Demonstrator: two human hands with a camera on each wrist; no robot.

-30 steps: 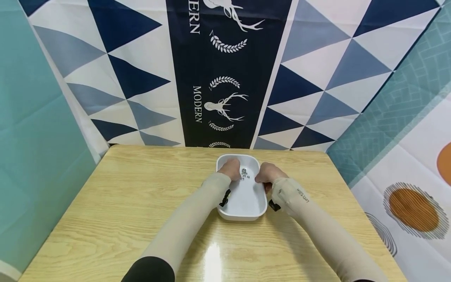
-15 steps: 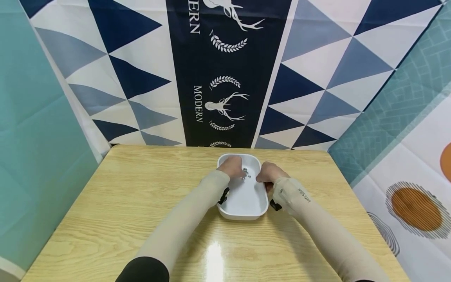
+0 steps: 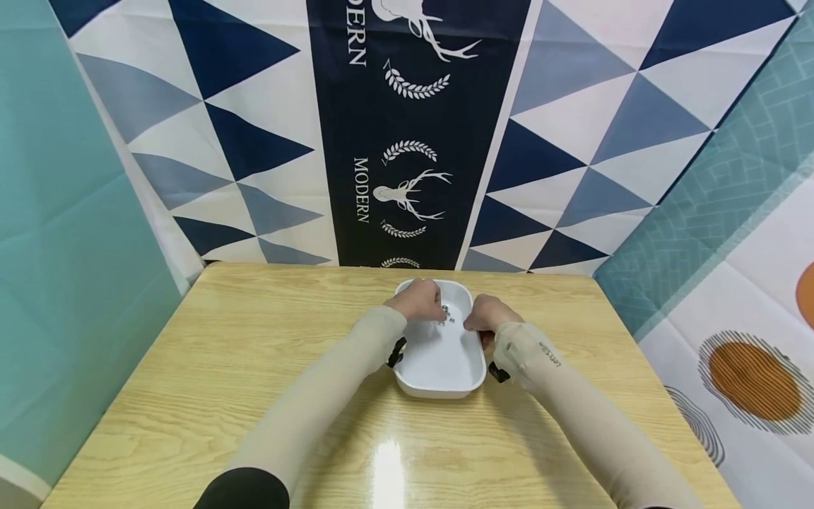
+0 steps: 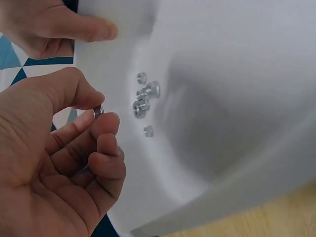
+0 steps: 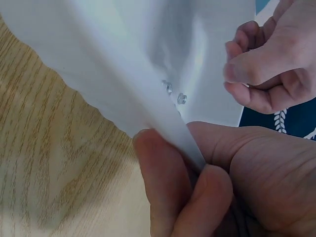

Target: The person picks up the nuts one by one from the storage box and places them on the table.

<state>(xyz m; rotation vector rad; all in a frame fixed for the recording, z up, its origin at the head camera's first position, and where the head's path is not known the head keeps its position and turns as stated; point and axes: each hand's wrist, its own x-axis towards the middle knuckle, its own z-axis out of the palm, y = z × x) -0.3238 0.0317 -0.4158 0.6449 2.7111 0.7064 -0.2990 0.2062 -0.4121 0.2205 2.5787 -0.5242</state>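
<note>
In the pinching left hand (image 4: 54, 163) sits a metal piece (image 4: 98, 111).

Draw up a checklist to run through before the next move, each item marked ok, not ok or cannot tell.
1. Left hand pinches a small metal piece: ok.
2. Kind of piece identifiable: cannot tell, it is largely covered.
3. Right hand grips the side of the tray: ok.
4. Loose nuts lie inside the tray: ok.
5. Nuts spread well apart: not ok, several are bunched together.
6. Tray's whole base flat on the table: cannot tell, its underside is hidden.
</note>
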